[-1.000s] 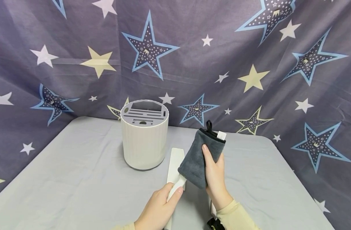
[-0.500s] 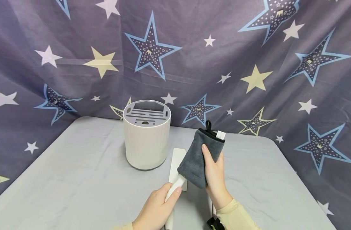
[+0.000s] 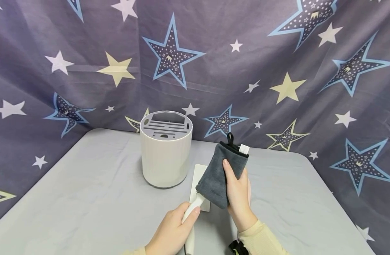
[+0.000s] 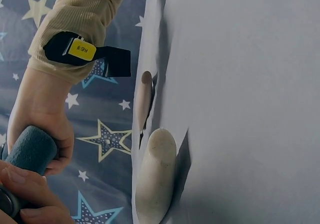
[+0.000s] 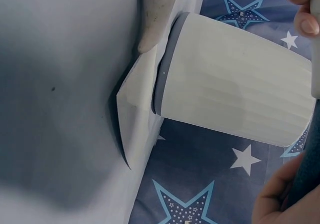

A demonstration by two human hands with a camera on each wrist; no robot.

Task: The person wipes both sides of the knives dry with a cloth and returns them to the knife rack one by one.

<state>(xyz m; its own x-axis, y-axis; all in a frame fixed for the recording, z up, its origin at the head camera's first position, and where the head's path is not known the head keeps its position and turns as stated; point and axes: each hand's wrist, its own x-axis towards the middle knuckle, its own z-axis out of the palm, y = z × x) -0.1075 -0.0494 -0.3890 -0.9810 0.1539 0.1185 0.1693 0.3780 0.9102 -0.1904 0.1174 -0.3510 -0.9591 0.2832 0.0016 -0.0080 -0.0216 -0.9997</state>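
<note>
My left hand (image 3: 171, 226) grips the white handle (image 3: 195, 205) of a tool whose other end is hidden inside a dark grey plush cloth. That cloth (image 3: 214, 177) has black trim, a hanging loop and a white tag. My right hand (image 3: 239, 198) grips it from the right side, thumb lying along its front. Below the hands, a white knife lies on the table, its broad pale blade (image 5: 135, 108) and rounded handle (image 4: 157, 179) showing in the wrist views. Behind and left of the hands stands a white ribbed knife block (image 3: 165, 159) with a grey slotted top.
A pinkish handle (image 4: 144, 96) lies farther along the table, partly hidden by my right arm in the head view. The table (image 3: 86, 198) has a pale grey cover. A star-patterned curtain (image 3: 207, 71) rises right behind it.
The head view has turned slightly left, so the knife block and curtain appear farther right. Both hands keep their grips, drifting only a little left in the picture.
</note>
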